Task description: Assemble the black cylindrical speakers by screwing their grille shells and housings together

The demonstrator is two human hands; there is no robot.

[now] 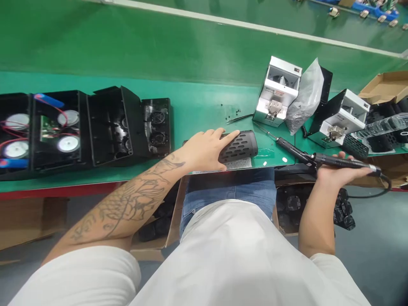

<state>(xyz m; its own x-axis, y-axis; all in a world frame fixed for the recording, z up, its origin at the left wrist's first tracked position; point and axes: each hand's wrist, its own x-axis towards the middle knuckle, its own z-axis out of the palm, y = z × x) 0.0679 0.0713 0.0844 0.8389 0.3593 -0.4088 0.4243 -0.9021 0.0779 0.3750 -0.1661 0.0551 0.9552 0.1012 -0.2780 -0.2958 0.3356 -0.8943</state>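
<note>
My left hand (207, 148) lies over a black slotted speaker housing (240, 146) at the bench's front edge. Its fingers reach across the top and the thumb rests at the near side, gripping it. Part of the housing is hidden under the palm. To the right, my right hand (336, 172) is palm up, with its fingers curled around a black corded electric screwdriver (295, 151). The thin bit points left and away from me, toward the silver screw feeder (277, 91). Tweezers (239, 119) and several tiny dark screws (228, 117) lie beyond the housing.
Black open housings (110, 127) with wired speakers and blue batteries (49, 100) line the left. A second screw feeder (339, 119), a bag of screws (306, 97), a plastic bottle (382, 125) and a carton (382, 85) stand right. Boxes of black parts sit below the bench.
</note>
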